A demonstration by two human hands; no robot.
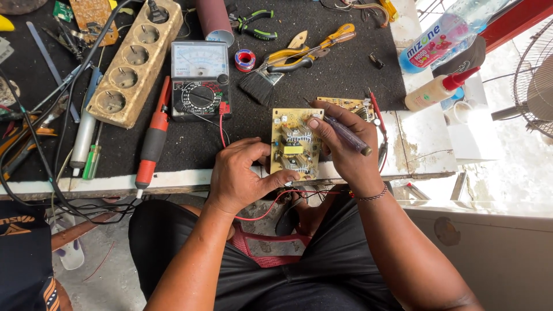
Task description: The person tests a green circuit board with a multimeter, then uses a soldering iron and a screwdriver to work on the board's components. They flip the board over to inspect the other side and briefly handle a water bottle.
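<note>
Knees below the desk (173, 181); left hand (242, 175) steadies the circuit board (295, 141), grip closed on its edge, right hand (340, 147) pinches a screwdriver (348, 133); probing stage, needs steady tip placement.

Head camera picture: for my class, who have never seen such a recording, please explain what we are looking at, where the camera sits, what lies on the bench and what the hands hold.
The camera is worn on a seated person's head and looks down at their bare hands. The left hand steadies a yellow circuit board at the edge of the workbench. The right hand holds a dark-handled tool, probably a screwdriver, over it. On the black mat lie an analog multimeter, a beige power strip, a red-handled soldering iron, a brush, pliers and a glue bottle.
</note>
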